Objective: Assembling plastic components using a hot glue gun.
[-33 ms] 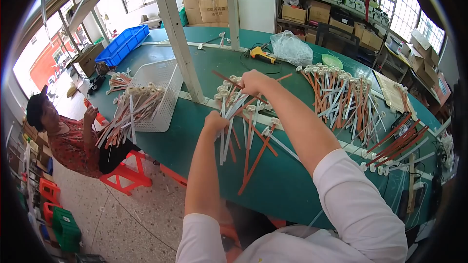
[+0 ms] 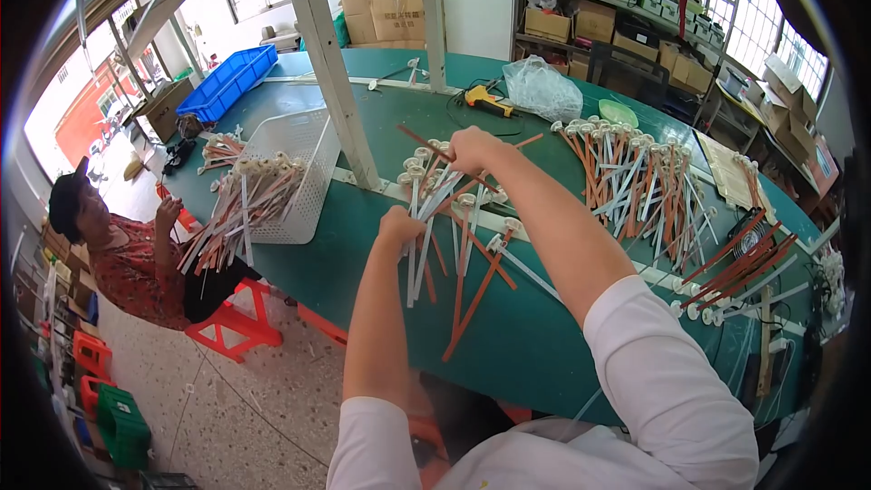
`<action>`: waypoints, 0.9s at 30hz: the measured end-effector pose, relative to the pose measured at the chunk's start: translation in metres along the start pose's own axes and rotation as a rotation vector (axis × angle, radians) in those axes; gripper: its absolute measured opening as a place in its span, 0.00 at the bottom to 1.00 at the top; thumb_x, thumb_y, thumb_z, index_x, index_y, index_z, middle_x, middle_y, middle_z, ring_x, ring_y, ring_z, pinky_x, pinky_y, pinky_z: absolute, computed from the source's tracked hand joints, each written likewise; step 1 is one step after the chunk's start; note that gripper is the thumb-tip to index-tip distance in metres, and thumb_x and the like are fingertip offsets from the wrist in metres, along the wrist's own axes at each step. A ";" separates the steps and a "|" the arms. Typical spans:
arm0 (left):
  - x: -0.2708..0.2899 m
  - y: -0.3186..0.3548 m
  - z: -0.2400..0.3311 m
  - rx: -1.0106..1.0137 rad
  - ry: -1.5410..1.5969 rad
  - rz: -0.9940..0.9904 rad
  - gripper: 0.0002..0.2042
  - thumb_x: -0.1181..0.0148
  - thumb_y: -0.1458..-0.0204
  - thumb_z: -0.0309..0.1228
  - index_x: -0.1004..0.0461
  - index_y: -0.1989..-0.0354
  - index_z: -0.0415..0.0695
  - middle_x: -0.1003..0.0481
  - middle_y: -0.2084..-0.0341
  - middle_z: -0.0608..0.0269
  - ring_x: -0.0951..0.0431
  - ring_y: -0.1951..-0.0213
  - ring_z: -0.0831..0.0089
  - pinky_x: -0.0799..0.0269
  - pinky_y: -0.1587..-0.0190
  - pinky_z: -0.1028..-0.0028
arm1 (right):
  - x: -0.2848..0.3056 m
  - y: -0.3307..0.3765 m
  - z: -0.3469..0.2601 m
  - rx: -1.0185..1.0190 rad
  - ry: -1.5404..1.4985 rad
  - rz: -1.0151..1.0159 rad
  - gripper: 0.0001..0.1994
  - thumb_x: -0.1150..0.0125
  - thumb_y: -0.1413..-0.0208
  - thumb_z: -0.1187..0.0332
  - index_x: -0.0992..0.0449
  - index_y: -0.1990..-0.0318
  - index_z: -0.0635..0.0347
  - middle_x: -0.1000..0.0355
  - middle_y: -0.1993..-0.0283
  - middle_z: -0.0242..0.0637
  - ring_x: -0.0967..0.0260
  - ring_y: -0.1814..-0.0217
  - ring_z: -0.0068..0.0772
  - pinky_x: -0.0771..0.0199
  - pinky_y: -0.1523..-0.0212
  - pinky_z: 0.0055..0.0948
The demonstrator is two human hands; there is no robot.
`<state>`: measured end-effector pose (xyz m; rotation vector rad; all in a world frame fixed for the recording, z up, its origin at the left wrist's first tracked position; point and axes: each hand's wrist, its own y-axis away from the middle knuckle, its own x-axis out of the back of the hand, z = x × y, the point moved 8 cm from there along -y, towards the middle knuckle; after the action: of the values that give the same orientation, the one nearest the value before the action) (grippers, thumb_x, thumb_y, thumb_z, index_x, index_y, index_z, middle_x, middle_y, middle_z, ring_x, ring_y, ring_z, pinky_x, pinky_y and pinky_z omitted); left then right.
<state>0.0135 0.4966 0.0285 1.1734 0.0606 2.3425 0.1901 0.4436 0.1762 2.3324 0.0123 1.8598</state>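
Note:
Long flat strips in white and red-brown, each with a round white end piece, lie in a loose pile (image 2: 467, 218) on the green table in front of me. My left hand (image 2: 399, 225) is closed around white strips at the pile's left side. Just beyond it and to the right, my right hand (image 2: 474, 151) is closed on a red-brown strip (image 2: 423, 142) that sticks out to the left of the fingers. Most of my right fingertips are hidden behind the back of that hand. Round white ends (image 2: 417, 163) cluster beside both hands.
A white basket (image 2: 313, 181) full of similar strips stands left, near a seated person (image 2: 136, 254). More strips (image 2: 644, 181) spread at right. A post (image 2: 331, 73) rises beyond my hands. Farther back lie a yellow glue gun (image 2: 488, 102), a plastic bag (image 2: 543, 91) and a blue tray (image 2: 227, 83).

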 end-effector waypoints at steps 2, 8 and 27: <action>-0.005 0.000 -0.015 0.035 0.038 -0.075 0.23 0.31 0.69 0.37 0.20 0.63 0.35 0.20 0.63 0.44 0.18 0.58 0.55 0.24 0.55 0.66 | 0.016 0.004 0.003 -0.084 0.014 0.152 0.11 0.35 0.50 0.64 0.18 0.57 0.50 0.21 0.59 0.45 0.23 0.57 0.50 0.22 0.55 0.43; 0.011 0.036 0.000 0.117 -0.018 0.021 0.23 0.30 0.68 0.38 0.20 0.61 0.38 0.20 0.61 0.45 0.19 0.57 0.54 0.24 0.55 0.65 | 0.062 0.033 0.009 -0.188 0.004 0.507 0.13 0.37 0.46 0.60 0.20 0.60 0.59 0.22 0.62 0.48 0.22 0.58 0.49 0.22 0.57 0.44; -0.047 0.080 0.095 -0.400 0.207 -0.147 0.21 0.41 0.58 0.28 0.24 0.51 0.44 0.21 0.60 0.53 0.19 0.58 0.63 0.24 0.56 0.66 | 0.176 0.150 -0.057 0.092 -0.182 0.924 0.11 0.42 0.43 0.61 0.19 0.68 0.58 0.23 0.72 0.47 0.24 0.66 0.52 0.23 0.61 0.44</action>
<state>0.0747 0.3874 0.0740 0.7079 -0.2311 2.2033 0.1615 0.3211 0.3781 2.8156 -1.2051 1.9418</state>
